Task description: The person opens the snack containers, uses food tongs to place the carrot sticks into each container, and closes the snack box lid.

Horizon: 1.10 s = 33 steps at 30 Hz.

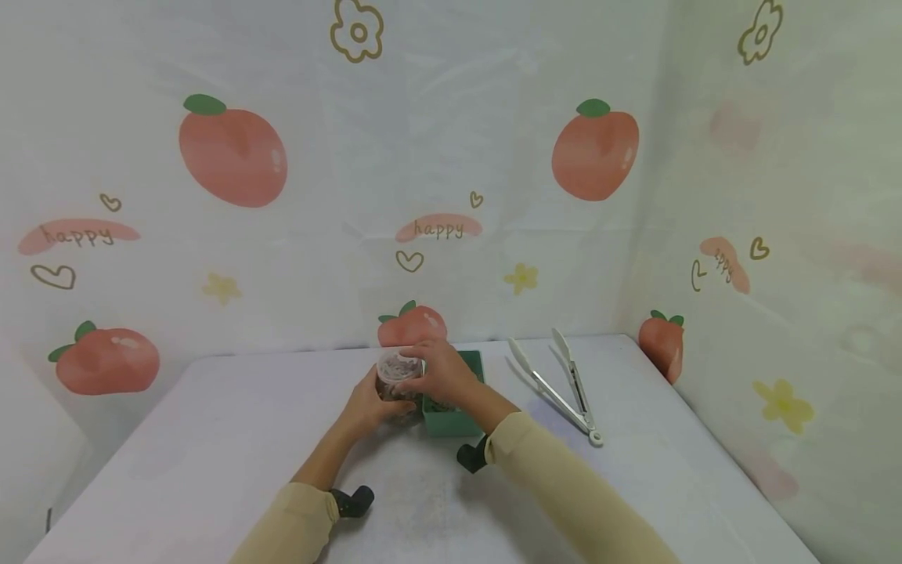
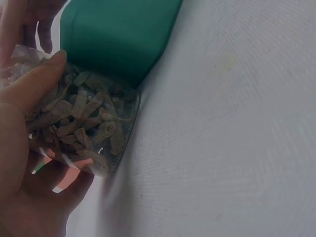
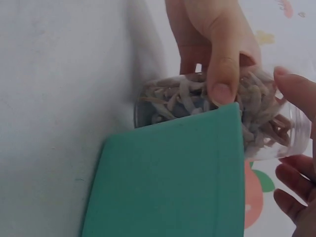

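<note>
A clear plastic jar (image 1: 400, 366) of pale brown dried pieces stands upright on the table. My left hand (image 1: 369, 407) grips it low on its left side; in the left wrist view the thumb lies across the wall and fingers wrap behind. From above, my right hand (image 1: 447, 376) holds the jar's clear top end, thumb at the near side and fingers at the far side. Right beside the jar is a green box (image 1: 453, 424), partly covered by my right hand, with some dark contents showing inside. The right wrist view has the box wall (image 3: 168, 173) hiding part of the jar.
Metal tongs (image 1: 557, 398) with white tips lie spread to the right of the box, tips pointing away. A white cloth covers the table (image 1: 211, 439). Behind and to the right hang white sheets (image 1: 451, 157) printed with fruit, flowers and hearts.
</note>
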{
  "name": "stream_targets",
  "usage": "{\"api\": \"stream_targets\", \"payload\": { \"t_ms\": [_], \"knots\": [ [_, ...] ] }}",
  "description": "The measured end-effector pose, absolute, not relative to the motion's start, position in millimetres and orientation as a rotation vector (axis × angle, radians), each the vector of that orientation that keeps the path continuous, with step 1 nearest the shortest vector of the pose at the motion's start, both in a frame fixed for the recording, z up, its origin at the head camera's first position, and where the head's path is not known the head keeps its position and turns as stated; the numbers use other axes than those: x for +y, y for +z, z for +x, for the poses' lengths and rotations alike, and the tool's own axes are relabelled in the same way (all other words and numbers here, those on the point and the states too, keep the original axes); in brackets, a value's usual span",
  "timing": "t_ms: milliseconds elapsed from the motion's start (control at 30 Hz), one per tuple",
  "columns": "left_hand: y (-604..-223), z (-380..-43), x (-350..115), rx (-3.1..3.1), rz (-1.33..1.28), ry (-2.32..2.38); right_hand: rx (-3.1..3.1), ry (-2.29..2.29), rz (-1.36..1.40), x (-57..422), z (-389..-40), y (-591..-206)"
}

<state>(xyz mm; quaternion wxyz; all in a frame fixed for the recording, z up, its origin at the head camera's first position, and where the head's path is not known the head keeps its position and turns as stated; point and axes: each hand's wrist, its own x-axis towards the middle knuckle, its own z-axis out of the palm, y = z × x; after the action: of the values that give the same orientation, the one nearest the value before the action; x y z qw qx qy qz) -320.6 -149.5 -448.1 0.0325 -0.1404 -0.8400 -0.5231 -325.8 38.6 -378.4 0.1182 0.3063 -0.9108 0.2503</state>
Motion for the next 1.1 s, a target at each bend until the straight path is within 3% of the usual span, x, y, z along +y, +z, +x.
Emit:
{"api": "stream_targets", "payload": {
  "t_ms": [567,1100],
  "knots": [
    [-450.5,-323.0,-147.6,-2.577,-0.442,-1.594,-2.768,1.069,0.862,38.7,-325.6,-383.3],
    [-446.6,-318.8,-148.7,-2.591,-0.429,-1.56,-2.717,0.838,0.916,39.8,-324.3,-383.1]
  ]
}}
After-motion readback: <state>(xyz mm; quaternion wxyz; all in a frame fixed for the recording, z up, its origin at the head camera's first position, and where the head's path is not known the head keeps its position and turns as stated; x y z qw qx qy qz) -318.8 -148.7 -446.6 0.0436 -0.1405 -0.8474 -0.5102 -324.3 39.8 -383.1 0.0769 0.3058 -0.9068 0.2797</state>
